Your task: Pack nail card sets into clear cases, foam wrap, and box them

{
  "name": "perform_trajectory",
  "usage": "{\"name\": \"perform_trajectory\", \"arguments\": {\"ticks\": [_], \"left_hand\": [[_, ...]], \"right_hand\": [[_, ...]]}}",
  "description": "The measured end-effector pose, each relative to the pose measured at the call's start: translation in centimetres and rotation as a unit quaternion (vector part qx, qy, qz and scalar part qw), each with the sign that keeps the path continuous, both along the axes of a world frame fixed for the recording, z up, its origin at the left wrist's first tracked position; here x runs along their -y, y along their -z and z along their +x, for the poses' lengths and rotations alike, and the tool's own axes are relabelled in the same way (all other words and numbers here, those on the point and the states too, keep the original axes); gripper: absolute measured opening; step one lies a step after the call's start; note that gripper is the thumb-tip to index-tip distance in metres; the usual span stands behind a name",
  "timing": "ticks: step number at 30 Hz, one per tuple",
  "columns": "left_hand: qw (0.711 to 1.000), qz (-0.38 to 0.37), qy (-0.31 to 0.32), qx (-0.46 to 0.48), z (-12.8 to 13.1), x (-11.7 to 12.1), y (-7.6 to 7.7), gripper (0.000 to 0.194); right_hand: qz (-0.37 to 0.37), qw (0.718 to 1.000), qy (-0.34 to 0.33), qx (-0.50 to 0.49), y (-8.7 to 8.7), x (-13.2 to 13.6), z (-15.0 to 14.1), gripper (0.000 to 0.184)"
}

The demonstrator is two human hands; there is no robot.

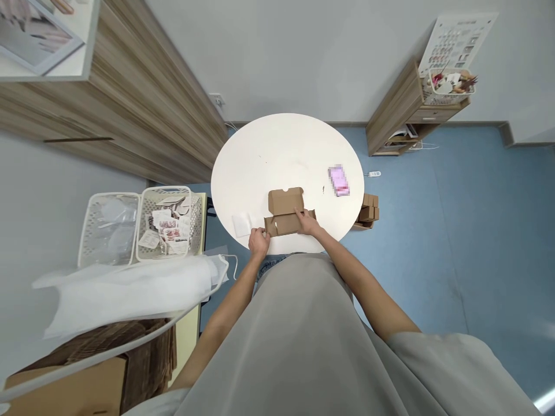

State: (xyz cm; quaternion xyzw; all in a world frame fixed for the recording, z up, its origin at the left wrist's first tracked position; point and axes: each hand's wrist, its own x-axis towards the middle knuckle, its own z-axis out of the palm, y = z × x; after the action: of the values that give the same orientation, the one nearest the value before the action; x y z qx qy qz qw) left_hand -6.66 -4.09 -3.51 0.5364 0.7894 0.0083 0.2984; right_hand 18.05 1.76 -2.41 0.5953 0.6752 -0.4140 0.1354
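A brown cardboard box (285,202), partly unfolded with its lid panel laid back, lies near the front edge of the white round table (281,144). My left hand (259,241) is closed at the box's left front corner, fingers pinching the side flap. On the right side my right hand (307,223) grips the box, its thumb over the fold between lid and base. A small white packet (241,225) lies flat just left of the box, close to my left hand. What the fingertips do beneath the cardboard is hidden.
A phone (339,180) with a blurred screen lies on the table's right side. Small brown boxes (368,209) are stacked beyond the right edge. At left stand white baskets (165,222) of packets and a roll of white wrapping (143,289). A wooden cabinet (403,115) stands back right.
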Motion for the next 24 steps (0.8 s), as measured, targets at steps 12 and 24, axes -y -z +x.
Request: {"name": "perform_trajectory", "arguments": {"ticks": [12,24], "left_hand": [[0.994,0.033,0.004,0.103,4.0,-0.9,-0.3,0.045],[0.998,-0.048,0.027,0.008,3.8,-1.9,0.4,0.010]], "right_hand": [[-0.002,1.000,0.007,-0.010,1.1,0.0,-0.1,0.136],[-0.024,0.999,0.013,-0.039,1.4,-0.6,0.1,0.148]]}}
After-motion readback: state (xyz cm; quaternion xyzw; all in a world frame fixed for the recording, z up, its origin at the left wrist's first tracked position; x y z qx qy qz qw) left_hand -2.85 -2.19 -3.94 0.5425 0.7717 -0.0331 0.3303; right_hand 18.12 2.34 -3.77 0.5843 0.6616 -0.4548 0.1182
